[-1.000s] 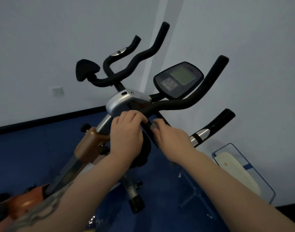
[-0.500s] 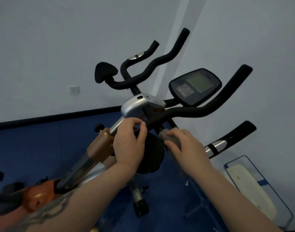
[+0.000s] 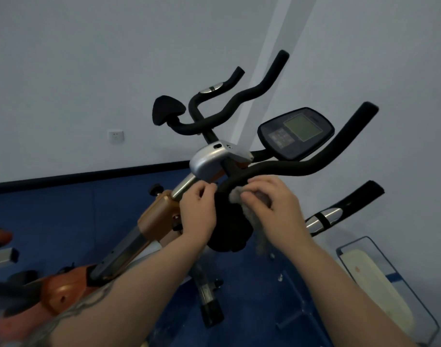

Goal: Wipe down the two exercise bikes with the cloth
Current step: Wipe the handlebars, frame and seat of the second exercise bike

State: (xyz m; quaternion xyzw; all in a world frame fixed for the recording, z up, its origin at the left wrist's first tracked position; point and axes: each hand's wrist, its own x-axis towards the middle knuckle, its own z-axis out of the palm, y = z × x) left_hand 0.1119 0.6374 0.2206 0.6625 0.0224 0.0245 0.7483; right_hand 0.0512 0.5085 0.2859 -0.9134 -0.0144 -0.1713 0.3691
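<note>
An orange and silver exercise bike (image 3: 154,221) fills the middle of the head view, with black foam handlebars (image 3: 297,169) and a dark console screen (image 3: 295,132). My right hand (image 3: 272,209) presses a grey cloth (image 3: 235,195) against the near end of the handlebar, beside a black padded elbow rest (image 3: 229,226). My left hand (image 3: 198,209) grips the left edge of that pad, just below the silver stem cover (image 3: 209,160). Part of the cloth hangs below my right hand. A second bike shows only as an orange and grey part (image 3: 0,246) at the left edge.
Grey walls meet in a corner behind the bike, above a blue floor (image 3: 64,221) and black skirting. A wall socket (image 3: 116,136) sits at left. A blue-framed clear bin with a white object (image 3: 379,279) leans at the lower right.
My right hand with the cloth has moved up and left from below the handlebar onto its near end. My left hand has stayed on the pad. The view has shifted, moving the bike rightward and down.
</note>
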